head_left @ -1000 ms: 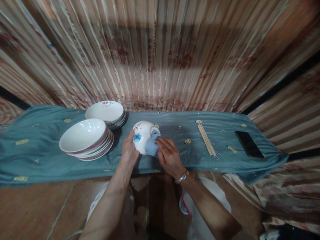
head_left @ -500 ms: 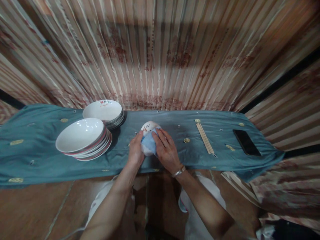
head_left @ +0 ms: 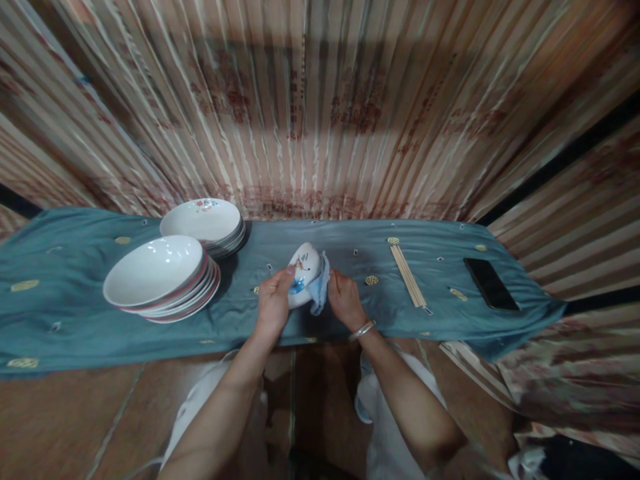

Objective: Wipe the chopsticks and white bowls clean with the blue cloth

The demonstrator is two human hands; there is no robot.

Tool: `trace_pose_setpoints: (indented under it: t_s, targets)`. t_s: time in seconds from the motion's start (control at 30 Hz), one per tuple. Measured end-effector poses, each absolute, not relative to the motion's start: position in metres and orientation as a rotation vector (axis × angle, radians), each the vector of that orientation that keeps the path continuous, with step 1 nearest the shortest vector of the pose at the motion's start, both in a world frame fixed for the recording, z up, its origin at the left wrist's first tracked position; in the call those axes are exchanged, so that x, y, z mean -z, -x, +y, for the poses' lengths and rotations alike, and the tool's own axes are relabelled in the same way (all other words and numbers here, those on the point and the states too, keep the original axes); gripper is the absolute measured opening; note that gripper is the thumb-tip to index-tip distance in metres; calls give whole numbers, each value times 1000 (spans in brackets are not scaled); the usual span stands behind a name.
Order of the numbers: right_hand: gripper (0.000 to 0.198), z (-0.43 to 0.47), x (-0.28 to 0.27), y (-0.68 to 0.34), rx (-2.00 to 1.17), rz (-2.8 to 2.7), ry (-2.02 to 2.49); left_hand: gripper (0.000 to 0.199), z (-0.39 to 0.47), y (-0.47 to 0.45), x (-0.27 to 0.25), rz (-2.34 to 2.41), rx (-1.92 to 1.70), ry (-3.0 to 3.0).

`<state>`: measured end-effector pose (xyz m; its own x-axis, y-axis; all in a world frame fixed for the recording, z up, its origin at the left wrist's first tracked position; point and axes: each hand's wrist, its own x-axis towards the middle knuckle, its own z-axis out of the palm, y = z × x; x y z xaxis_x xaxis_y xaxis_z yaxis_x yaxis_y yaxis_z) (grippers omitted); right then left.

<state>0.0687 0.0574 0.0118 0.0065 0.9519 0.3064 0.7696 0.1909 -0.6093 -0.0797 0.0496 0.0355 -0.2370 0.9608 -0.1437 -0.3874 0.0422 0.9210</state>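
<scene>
At nine o'clock from the small flowered bowl (head_left: 306, 259), I see stacked white bowls (head_left: 155, 273), with stacked floral plates (head_left: 203, 220) at ten. My left hand (head_left: 274, 298), at eight o'clock, clamps that bowl above the teal tablecloth (head_left: 280, 233), thumb on its wall. At four, my right hand (head_left: 347, 300) has its fingers pinched on a blue cloth (head_left: 319, 288) against the rim. Toward three lie chopsticks (head_left: 407, 275), then a black smartphone (head_left: 491, 284).
</scene>
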Motion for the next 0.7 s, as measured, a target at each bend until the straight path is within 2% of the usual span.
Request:
trace_pose_setpoints:
  t_s: [0.13, 0.3, 0.43, 0.5, 0.57, 0.7]
  targets:
    - [33, 57, -4, -65, -734, -1634, 1525, 27, 51, 83, -37, 1183, -1503, -887]
    - [31, 47, 4, -48, -1484, -1135, 1178, 26, 53, 85, -41, 1252, -1538, -926]
    - [37, 44, 5, -45, -1702, -905, 1014, 22, 52, 83, -49, 1292, -1547, -938]
    - [34, 44, 3, -49, -1666, -965, 1046, 23, 52, 83, -49, 1283, -1549, -966]
    - [30, 44, 0, -54, -1476, -1188, 1186, 26, 53, 83, -45, 1260, -1545, -977]
    - [20, 42, -11, -67, -655, -1822, 1517, 29, 55, 83, -36, 1209, -1535, -934]
